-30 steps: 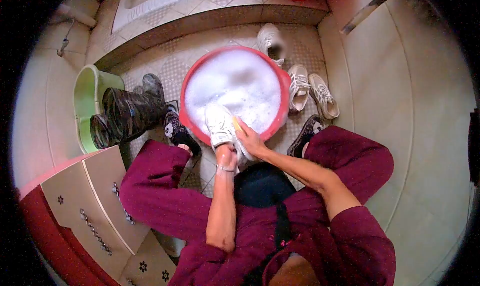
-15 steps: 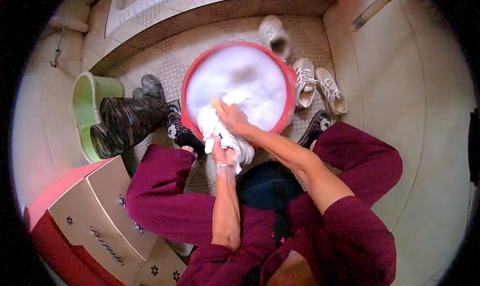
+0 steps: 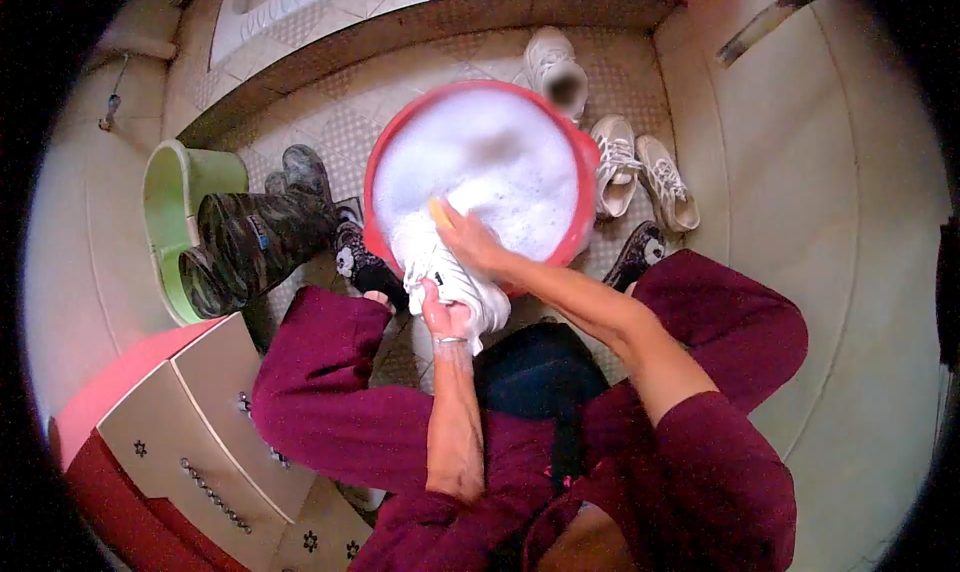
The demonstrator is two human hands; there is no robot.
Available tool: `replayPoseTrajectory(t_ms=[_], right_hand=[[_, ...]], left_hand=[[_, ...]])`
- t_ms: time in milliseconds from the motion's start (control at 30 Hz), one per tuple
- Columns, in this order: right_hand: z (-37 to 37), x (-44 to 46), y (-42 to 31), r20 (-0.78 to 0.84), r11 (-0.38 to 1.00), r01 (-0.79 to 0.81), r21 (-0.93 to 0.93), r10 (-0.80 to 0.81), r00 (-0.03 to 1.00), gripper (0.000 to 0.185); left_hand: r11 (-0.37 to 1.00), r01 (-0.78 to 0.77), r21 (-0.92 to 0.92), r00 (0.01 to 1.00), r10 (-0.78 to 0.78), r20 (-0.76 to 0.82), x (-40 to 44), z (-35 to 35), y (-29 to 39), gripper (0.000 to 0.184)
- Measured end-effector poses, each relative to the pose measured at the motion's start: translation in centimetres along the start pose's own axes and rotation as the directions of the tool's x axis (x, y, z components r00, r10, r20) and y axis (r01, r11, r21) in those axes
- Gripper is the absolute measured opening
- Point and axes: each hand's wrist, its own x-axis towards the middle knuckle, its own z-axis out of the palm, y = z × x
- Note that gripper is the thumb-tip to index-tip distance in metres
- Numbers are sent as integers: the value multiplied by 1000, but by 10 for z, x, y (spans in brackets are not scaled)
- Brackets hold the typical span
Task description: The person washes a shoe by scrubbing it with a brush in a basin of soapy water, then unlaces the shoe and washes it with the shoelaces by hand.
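A white lace-up shoe [image 3: 440,277] is tilted over the near rim of a red basin [image 3: 590,172] filled with foamy water. My left hand [image 3: 445,317] grips this shoe at its near end, thumb on top and palm turned up. Wrapped round a small yellow scrubber [image 3: 438,212], my right hand [image 3: 470,240] is at the far end of the shoe, just above the suds. Only one end of the scrubber shows past the fingers, so its exact kind is unclear. Thick white foam [image 3: 470,142] hides whatever lies under the surface.
Right of the basin, white shoes [image 3: 616,167] stand on the tiled floor. To the left are camouflage boots [image 3: 265,242] and a green tub [image 3: 170,187]. A drawer cabinet [image 3: 200,422] is near my left knee. A raised tiled ledge [image 3: 420,27] runs behind.
The white shoe has turned slightly in my left hand, and more of its striped side shows. My right hand, with the yellow scrubber, stays at the shoe's far end. The view has shifted slightly.
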Motion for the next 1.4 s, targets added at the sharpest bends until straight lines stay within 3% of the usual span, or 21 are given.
replayPoseTrajectory(t_ms=[67,100,167,233,267,333,467,500,533,567,633,700,767,867,933,1000,1033,1100,1133,1233,1400], right_hand=[[-4,-52,13,182,988,-152,-8,151,972,55],[13,-77,48,73,997,70,45,-73,995,57],[-4,-108,37,48,991,116,72,-120,992,57],[-14,-88,20,226,976,-213,48,197,954,59],[-7,-60,16,164,974,-195,116,175,971,58],[12,5,24,-93,991,98,90,-90,992,57],[-10,-15,-2,30,997,-29,76,26,999,54],[-10,-40,6,175,988,-150,46,140,975,56],[-15,-71,16,252,996,-88,-15,89,964,58],[-28,-107,17,194,995,57,82,-72,978,59],[-22,-125,18,144,996,83,45,-89,986,52],[-16,-83,11,162,998,55,-18,-52,986,51],[-4,-21,-1,-2,993,81,-83,-82,997,50],[-11,0,-37,104,986,-64,-153,80,991,49],[-17,-39,-24,200,957,209,-202,-168,965,48],[-26,-86,-6,266,948,298,-112,-260,928,50],[-31,-103,1,231,875,466,-132,-430,873,50],[-20,-102,11,184,879,456,-137,-429,884,50],[-3,-80,18,135,918,355,-178,-334,933,50],[10,13,1,49,969,130,-212,-122,991,51],[-4,-57,5,168,941,316,-123,-295,941,50]], left_hand=[[998,-14,-61,1000,14,0,-6,7,-2,49],[998,-6,-69,1000,6,-7,-9,11,-5,49],[996,16,-90,1000,-16,-3,-13,16,-6,49],[999,-3,-53,1000,3,6,-11,9,-11,50],[997,30,-71,999,-29,18,-13,7,-10,50],[994,69,-83,997,-65,53,-21,21,-6,51],[998,-57,-2,998,57,-10,-9,10,-7,52],[998,-55,-10,998,55,-6,-8,12,-8,52],[998,-42,-57,998,45,54,-6,11,-8,52],[995,-26,-98,994,36,106,-8,9,-10,52],[992,-13,-125,993,28,113,-11,10,-14,54],[997,-21,-68,994,28,102,-13,11,-19,56],[998,-25,-59,992,32,120,-14,12,-19,56],[999,-21,-47,968,32,249,-8,13,-9,59],[997,43,-66,973,-27,231,-19,15,-8,59],[986,105,-133,990,-91,110,-11,11,-6,58],[984,107,-140,990,-93,103,-9,8,-10,58],[1000,-24,2,997,23,68,-9,5,-18,63],[991,70,-111,990,-55,131,-5,-4,-18,61],[999,27,-29,973,-20,231,-7,8,-20,60],[983,97,-159,958,-49,284,-14,9,-7,61]])
